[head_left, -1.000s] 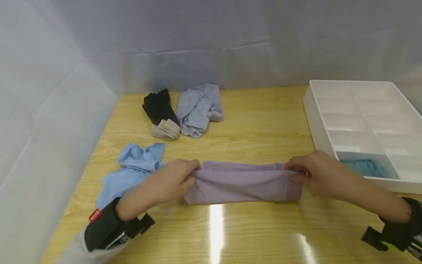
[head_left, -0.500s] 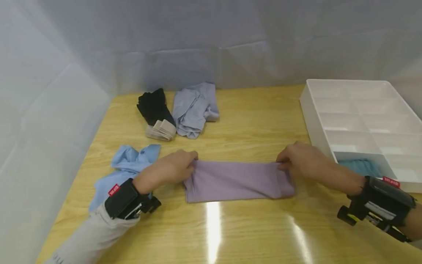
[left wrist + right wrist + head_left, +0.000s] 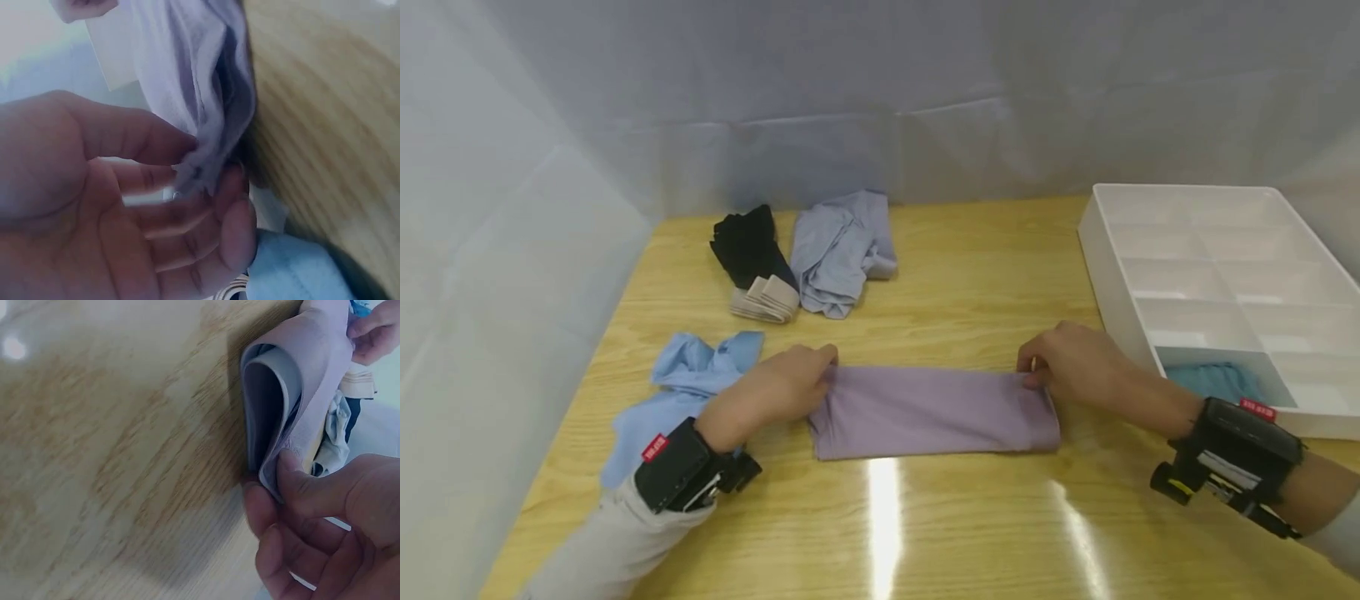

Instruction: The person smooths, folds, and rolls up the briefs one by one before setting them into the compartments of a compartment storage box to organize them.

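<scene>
Both hands are pinching the purple cloth's ends: left hand (image 3: 778,392), right hand (image 3: 1071,364). The purple cloth (image 3: 928,412), lifted a second ago, is now lying folded flat on the table (image 3: 970,275); smoothing appears nearly complete.
</scene>
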A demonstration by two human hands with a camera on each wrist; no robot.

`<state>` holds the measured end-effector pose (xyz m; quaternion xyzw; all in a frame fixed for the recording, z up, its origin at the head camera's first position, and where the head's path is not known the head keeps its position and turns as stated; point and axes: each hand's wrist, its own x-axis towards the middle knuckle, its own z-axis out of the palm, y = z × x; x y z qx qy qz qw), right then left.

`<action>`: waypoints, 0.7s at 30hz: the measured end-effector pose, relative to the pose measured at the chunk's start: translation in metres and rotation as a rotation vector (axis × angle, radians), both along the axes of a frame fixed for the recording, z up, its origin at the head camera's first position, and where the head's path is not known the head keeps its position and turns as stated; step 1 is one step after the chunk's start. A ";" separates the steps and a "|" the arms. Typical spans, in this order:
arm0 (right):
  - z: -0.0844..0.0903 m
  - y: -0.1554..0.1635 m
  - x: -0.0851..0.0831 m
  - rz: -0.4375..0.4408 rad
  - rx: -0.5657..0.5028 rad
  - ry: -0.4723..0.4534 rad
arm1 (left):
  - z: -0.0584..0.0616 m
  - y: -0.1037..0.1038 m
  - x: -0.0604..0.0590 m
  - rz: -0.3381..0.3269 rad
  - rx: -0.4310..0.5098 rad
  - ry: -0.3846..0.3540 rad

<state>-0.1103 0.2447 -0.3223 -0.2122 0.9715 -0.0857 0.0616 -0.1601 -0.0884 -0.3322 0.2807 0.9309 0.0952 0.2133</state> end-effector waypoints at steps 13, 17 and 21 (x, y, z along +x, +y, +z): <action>0.001 -0.026 0.030 0.014 0.053 0.291 | -0.012 0.061 0.062 -0.297 0.057 0.348; -0.008 -0.057 0.066 0.119 0.053 0.325 | -0.022 0.070 0.069 -0.290 -0.002 0.336; -0.026 -0.059 0.080 0.134 0.087 0.160 | -0.026 0.065 0.072 -0.213 0.032 0.258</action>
